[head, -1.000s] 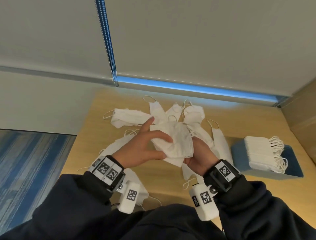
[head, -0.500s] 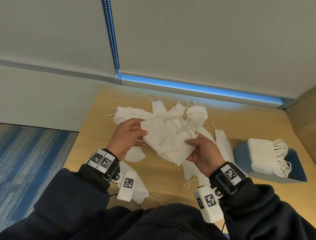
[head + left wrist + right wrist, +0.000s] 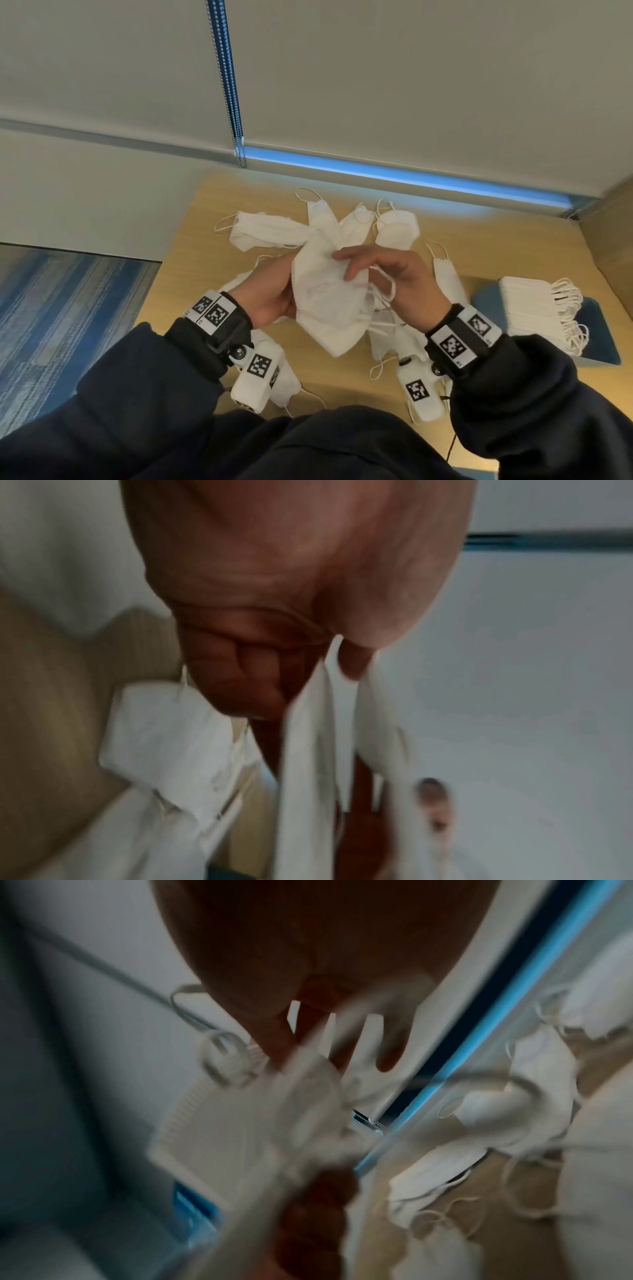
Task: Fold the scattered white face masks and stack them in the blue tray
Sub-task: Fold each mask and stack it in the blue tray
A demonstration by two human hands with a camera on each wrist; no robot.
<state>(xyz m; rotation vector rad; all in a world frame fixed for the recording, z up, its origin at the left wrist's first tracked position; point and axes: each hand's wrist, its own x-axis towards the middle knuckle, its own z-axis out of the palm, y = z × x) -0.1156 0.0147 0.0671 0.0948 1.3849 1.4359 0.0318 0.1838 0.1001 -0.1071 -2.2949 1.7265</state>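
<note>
Here, creased white mask (image 3: pixel 329 301), upright

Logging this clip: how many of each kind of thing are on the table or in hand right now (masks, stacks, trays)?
Held mask: 1, between the left hand and the right hand
Loose masks on the table: at least 7; they overlap, so the exact count is unclear
Folded stack: 1
Blue tray: 1
Total: at least 10

wooden table (image 3: pixel 219 246), loose masks (image 3: pixel 260 230), blue tray (image 3: pixel 597 320)
</note>
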